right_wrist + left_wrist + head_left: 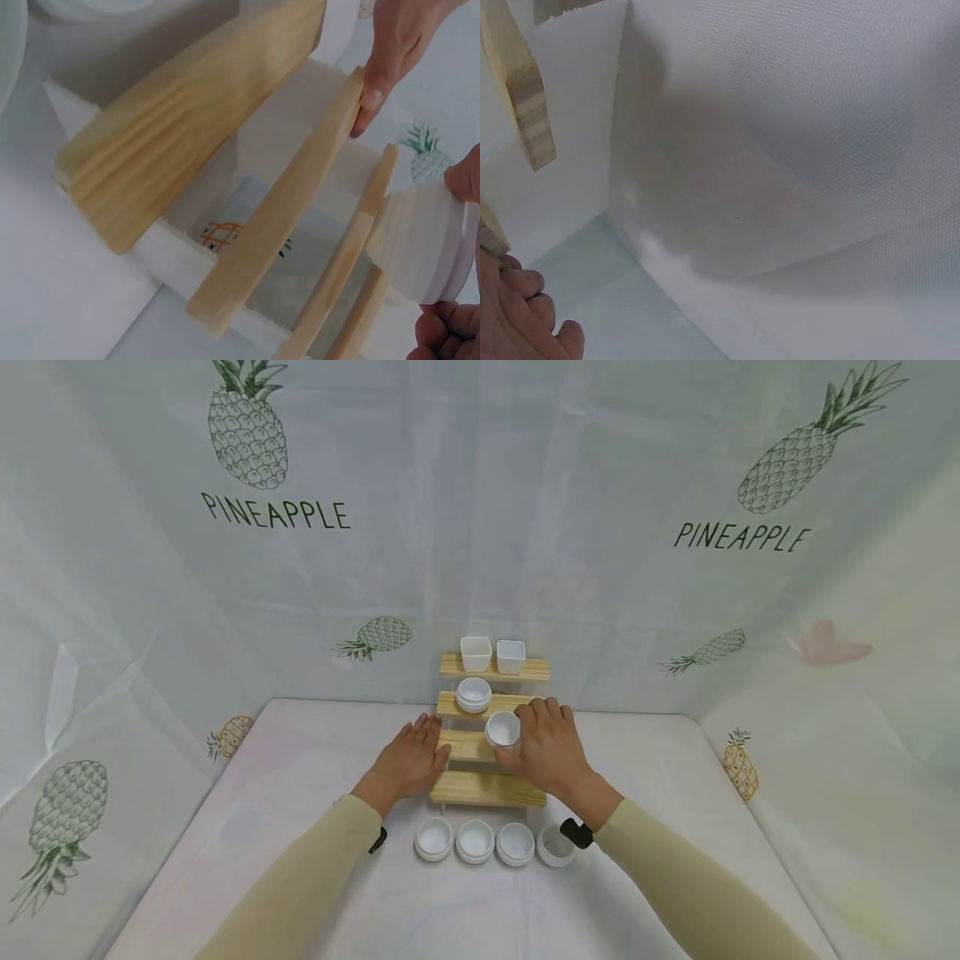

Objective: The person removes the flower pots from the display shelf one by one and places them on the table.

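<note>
The right grip [551,747] grasps a small round white bowl [502,729] at a stepped, pale wooden shelf [487,788]; the left grip [408,757], released, touches its end

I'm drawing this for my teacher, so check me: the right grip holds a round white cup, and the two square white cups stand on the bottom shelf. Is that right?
Only the shelf is wrong: the two square white cups stand on the top shelf, as the head view shows. The right grip does hold a round white cup.
</note>
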A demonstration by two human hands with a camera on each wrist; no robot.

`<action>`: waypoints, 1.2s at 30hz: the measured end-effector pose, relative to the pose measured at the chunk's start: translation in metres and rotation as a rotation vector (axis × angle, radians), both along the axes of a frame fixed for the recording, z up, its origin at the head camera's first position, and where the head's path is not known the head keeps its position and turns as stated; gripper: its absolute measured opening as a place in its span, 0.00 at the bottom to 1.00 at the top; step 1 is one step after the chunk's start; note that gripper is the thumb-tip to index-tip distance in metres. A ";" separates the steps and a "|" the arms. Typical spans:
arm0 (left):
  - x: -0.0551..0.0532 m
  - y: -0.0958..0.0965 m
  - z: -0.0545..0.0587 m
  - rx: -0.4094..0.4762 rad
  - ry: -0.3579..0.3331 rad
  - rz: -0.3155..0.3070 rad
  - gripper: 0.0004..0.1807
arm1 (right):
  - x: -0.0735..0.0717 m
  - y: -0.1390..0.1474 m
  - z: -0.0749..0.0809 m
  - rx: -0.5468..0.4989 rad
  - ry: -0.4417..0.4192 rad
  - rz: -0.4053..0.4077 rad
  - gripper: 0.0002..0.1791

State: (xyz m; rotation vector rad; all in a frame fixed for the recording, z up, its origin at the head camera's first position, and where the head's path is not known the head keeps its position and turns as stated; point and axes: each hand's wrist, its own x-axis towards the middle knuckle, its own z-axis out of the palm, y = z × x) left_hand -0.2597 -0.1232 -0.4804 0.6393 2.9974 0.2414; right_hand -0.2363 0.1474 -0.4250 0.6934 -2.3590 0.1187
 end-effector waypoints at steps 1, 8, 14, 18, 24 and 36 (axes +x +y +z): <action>0.000 0.000 0.000 0.005 0.000 0.000 0.41 | 0.002 -0.001 -0.001 0.002 -0.013 -0.006 0.35; 0.000 -0.001 0.000 0.016 0.006 0.002 0.41 | 0.018 -0.012 -0.010 -0.017 -0.041 0.024 0.33; -0.002 -0.001 -0.004 0.010 0.024 -0.004 0.41 | 0.040 -0.027 -0.020 0.002 -0.088 0.078 0.33; -0.001 -0.001 -0.003 0.011 0.028 -0.003 0.40 | 0.055 -0.038 -0.030 0.019 -0.140 0.112 0.35; 0.000 0.000 -0.002 0.007 0.022 0.009 0.40 | 0.076 -0.052 -0.046 0.042 -0.173 0.175 0.35; 0.001 0.000 -0.001 0.048 0.010 -0.001 0.40 | 0.114 -0.075 -0.086 0.130 -0.131 0.320 0.31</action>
